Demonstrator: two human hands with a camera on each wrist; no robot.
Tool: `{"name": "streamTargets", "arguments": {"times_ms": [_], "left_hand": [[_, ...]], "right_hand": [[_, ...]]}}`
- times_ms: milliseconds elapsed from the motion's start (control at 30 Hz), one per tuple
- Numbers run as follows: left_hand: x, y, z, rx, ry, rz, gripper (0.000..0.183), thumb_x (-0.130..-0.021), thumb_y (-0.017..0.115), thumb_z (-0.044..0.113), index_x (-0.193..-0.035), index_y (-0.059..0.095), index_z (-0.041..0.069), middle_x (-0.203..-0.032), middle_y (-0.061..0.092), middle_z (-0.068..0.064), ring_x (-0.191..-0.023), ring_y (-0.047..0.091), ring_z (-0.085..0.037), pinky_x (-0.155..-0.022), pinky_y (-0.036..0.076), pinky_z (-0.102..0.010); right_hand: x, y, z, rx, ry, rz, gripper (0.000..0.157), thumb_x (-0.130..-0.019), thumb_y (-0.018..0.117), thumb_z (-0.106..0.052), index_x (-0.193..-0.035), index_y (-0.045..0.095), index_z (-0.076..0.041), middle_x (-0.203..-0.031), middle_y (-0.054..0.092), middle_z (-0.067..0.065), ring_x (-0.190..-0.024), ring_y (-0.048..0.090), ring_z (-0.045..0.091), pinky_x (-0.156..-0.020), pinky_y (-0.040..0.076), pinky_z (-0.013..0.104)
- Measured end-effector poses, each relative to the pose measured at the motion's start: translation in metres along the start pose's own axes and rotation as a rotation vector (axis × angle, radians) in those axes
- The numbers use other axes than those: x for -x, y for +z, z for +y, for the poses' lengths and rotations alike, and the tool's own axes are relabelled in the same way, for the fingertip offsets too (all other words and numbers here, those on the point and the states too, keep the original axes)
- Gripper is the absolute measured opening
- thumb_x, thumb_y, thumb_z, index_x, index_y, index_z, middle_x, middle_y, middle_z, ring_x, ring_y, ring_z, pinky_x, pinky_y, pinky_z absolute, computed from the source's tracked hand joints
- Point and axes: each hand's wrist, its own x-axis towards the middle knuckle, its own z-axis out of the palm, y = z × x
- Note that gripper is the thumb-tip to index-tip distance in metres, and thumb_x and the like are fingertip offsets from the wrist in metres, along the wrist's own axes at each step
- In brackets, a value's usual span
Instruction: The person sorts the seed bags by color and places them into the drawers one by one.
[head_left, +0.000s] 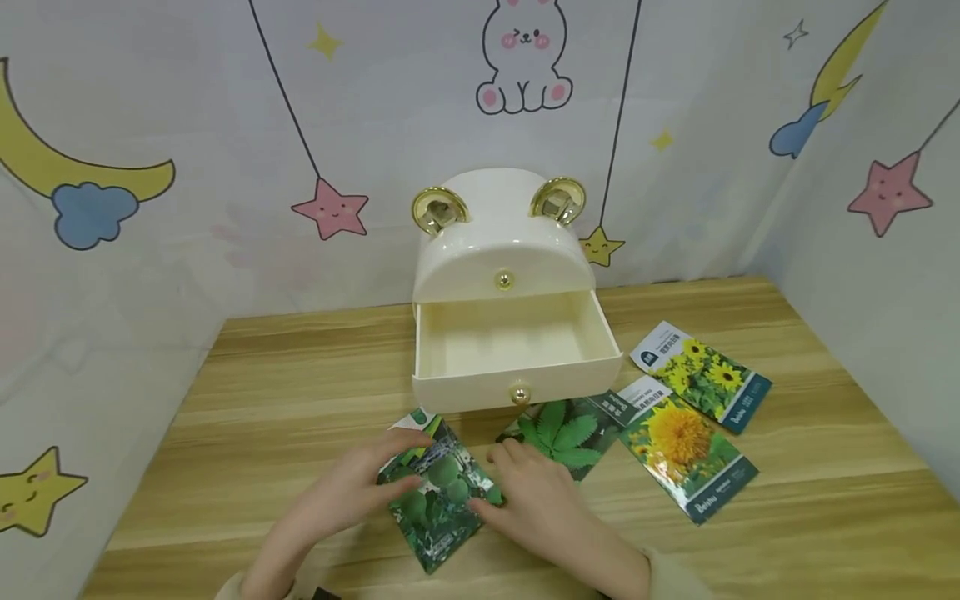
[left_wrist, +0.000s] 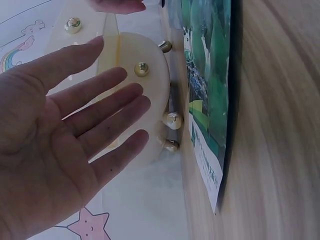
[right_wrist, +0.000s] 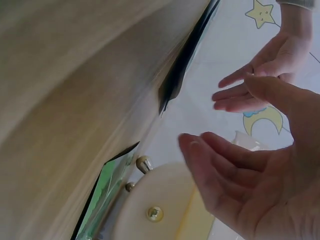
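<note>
Above the table, my left hand hovers over the left side of a green printed packet with round green fruit or leaves on it. Its fingers are spread and fairly straight in the left wrist view, holding nothing. My right hand is at the packet's right edge, fingers loosely bent, with nothing between them in the right wrist view. Beyond that hand lies a packet showing a feathery green leaf, partly covered by the hand and by a neighbouring packet.
A white cabinet with gold ears stands at the back. Its lower drawer is pulled out and holds nothing visible. To the right lie an orange-flower packet and a yellow sunflower packet. Printed cloth hangs behind the table.
</note>
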Motion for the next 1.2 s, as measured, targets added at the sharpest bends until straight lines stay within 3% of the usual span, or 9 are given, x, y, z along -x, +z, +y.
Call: {"name": "streamTargets", "arguments": {"times_ms": [133, 367, 533, 733, 900, 1200], "left_hand": [[-0.012, 0.007, -0.002, -0.097, 0.098, -0.069, 0.049, -0.082, 0.067, 0.025, -0.127, 0.052, 0.014, -0.131, 0.054, -0.003, -0.123, 0.049, -0.022, -0.097, 0.044, -0.043], [-0.033, 0.017, -0.012, -0.224, 0.174, -0.055, 0.059, -0.076, 0.072, 0.025, -0.129, 0.05, 0.008, -0.133, 0.05, -0.015, -0.123, 0.047, -0.034, -0.101, 0.04, -0.05], [-0.043, 0.02, -0.019, -0.351, 0.211, -0.037, 0.068, -0.071, 0.076, 0.031, -0.13, 0.049, 0.012, -0.131, 0.052, -0.014, -0.118, 0.05, -0.032, -0.099, 0.039, -0.053], [-0.05, 0.02, -0.025, -0.326, 0.218, -0.066, 0.068, -0.066, 0.079, 0.032, -0.126, 0.053, 0.013, -0.127, 0.055, -0.013, -0.115, 0.053, -0.031, -0.097, 0.04, -0.054], [-0.056, 0.02, -0.029, -0.332, 0.194, -0.093, 0.062, -0.063, 0.08, 0.035, -0.117, 0.058, 0.014, -0.12, 0.058, -0.009, -0.107, 0.056, -0.025, -0.092, 0.044, -0.05], [-0.065, 0.02, -0.031, -0.326, 0.213, -0.081, 0.06, -0.056, 0.083, 0.037, -0.108, 0.061, 0.016, -0.114, 0.06, -0.006, -0.104, 0.054, -0.024, -0.085, 0.048, -0.043]], "right_hand": [[-0.003, 0.005, -0.001, 0.051, -0.027, -0.038, 0.057, -0.073, 0.064, -0.058, -0.099, 0.058, -0.008, -0.088, 0.058, 0.001, -0.074, 0.056, 0.014, -0.052, 0.045, 0.021], [-0.011, 0.015, -0.006, 0.095, -0.03, -0.075, 0.066, -0.074, 0.059, -0.063, -0.1, 0.061, -0.003, -0.085, 0.059, 0.006, -0.072, 0.056, 0.017, -0.049, 0.045, 0.023], [-0.017, 0.02, -0.01, 0.163, -0.02, -0.079, 0.074, -0.072, 0.057, -0.068, -0.099, 0.061, 0.001, -0.082, 0.059, 0.007, -0.066, 0.051, 0.016, -0.045, 0.043, 0.02], [-0.019, 0.02, -0.017, 0.198, 0.011, -0.131, 0.077, -0.069, 0.06, -0.068, -0.1, 0.06, 0.002, -0.079, 0.055, 0.006, -0.063, 0.047, 0.014, -0.043, 0.039, 0.02], [-0.02, 0.022, -0.021, 0.225, -0.004, -0.102, 0.071, -0.063, 0.067, -0.065, -0.092, 0.06, -0.001, -0.075, 0.051, 0.004, -0.062, 0.047, 0.015, -0.042, 0.035, 0.021], [-0.024, 0.025, -0.022, 0.231, -0.021, -0.116, 0.069, -0.059, 0.072, -0.061, -0.088, 0.056, -0.001, -0.075, 0.051, 0.006, -0.06, 0.045, 0.014, -0.043, 0.041, 0.019]]}}
